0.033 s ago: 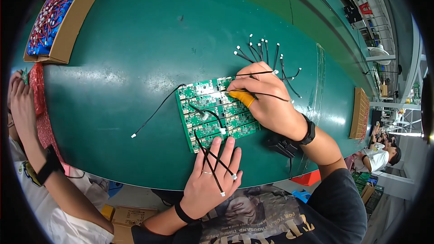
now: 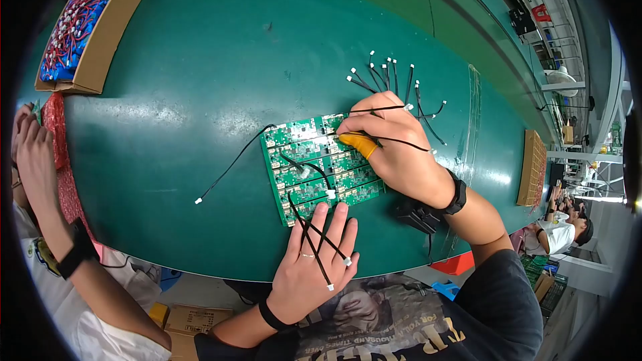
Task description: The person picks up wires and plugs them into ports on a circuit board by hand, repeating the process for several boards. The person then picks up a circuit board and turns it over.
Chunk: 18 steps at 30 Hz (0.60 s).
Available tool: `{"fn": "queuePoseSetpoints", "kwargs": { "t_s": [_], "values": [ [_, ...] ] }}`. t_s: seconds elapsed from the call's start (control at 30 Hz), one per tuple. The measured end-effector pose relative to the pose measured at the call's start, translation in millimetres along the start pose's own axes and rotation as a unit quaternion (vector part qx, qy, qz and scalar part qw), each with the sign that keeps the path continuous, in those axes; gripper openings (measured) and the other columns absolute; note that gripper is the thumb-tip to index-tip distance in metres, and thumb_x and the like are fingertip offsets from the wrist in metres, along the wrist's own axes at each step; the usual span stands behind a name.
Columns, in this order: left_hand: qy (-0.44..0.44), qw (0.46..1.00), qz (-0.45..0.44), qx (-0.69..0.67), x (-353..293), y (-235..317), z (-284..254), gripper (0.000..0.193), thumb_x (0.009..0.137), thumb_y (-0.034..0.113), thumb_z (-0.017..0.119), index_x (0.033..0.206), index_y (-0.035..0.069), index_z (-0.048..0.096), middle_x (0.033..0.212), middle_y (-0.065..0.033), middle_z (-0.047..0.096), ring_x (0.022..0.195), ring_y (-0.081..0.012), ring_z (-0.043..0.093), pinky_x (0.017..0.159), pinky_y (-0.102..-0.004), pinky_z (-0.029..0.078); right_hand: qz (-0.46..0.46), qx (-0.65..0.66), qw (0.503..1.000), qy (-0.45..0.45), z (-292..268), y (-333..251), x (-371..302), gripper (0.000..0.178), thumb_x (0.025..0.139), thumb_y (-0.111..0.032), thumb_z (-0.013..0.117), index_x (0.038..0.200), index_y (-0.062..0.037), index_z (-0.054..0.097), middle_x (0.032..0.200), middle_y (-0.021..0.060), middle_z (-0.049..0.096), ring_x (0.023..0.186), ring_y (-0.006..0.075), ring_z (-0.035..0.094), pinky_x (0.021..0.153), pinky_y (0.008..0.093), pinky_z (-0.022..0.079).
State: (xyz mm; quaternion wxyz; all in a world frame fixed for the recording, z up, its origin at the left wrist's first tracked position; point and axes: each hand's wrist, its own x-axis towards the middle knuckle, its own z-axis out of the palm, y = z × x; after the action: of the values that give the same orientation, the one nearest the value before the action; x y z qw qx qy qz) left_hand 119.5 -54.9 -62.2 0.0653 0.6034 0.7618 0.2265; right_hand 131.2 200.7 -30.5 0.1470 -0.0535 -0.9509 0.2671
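Note:
A green circuit board panel (image 2: pixel 358 177), divided into several small boards with white sockets, lies on the table. My right hand (image 2: pixel 401 150), its thumb in a yellow finger cot, pinches a short black cable (image 2: pixel 403 140) at the panel's upper right; the fingers hide the cable's end. Another black cable (image 2: pixel 374 109) passes across its fingers. My left hand (image 2: pixel 309 261) lies flat with fingers apart, fingertips at the panel's near edge. Two crossed black cables (image 2: pixel 314 254) run from the panel over it. One cable (image 2: pixel 231 166) trails left from the panel; a curved cable (image 2: pixel 319 172) rests across the middle.
Loose black cables (image 2: pixel 394 77) with white connectors fan out beyond my right hand. A black object (image 2: pixel 414 217) sits under my right wrist. A cardboard box (image 2: pixel 110 33) of blue wired packs stands far left. A co-worker's hands (image 2: pixel 33 144) are at the left, beside red bubble wrap (image 2: pixel 57 137).

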Motion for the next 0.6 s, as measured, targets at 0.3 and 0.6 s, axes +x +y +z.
{"fn": "queuePoseSetpoints", "kwargs": {
  "t_s": [0.3,0.6],
  "values": [
    [-0.006,1.000,0.007,0.006,-0.5,-2.2,-1.7,0.054,0.091,0.039,0.073,0.137,0.011,0.070,0.160,-0.0162,0.050,0.149,-0.0402,0.046,0.116,-0.0589,0.044,0.016,-0.017,1.000,0.006,0.8,-4.8,-1.4,0.018,0.082,0.001,0.083,0.099,-0.0056,0.080,0.102,0.0102,0.073,0.098,0.0284,0.067,0.085,0.0377,0.055],
    [-0.004,1.000,0.010,0.013,0.0,-3.5,-5.3,0.054,0.097,0.039,0.065,0.141,0.008,0.066,0.161,-0.0140,0.052,0.148,-0.0370,0.049,0.115,-0.0530,0.045,0.031,-0.037,0.999,-0.003,-0.5,-10.9,-2.9,0.019,0.082,0.001,0.083,0.099,-0.0051,0.080,0.103,0.0106,0.072,0.098,0.0296,0.067,0.087,0.0385,0.053]
  ]
}}
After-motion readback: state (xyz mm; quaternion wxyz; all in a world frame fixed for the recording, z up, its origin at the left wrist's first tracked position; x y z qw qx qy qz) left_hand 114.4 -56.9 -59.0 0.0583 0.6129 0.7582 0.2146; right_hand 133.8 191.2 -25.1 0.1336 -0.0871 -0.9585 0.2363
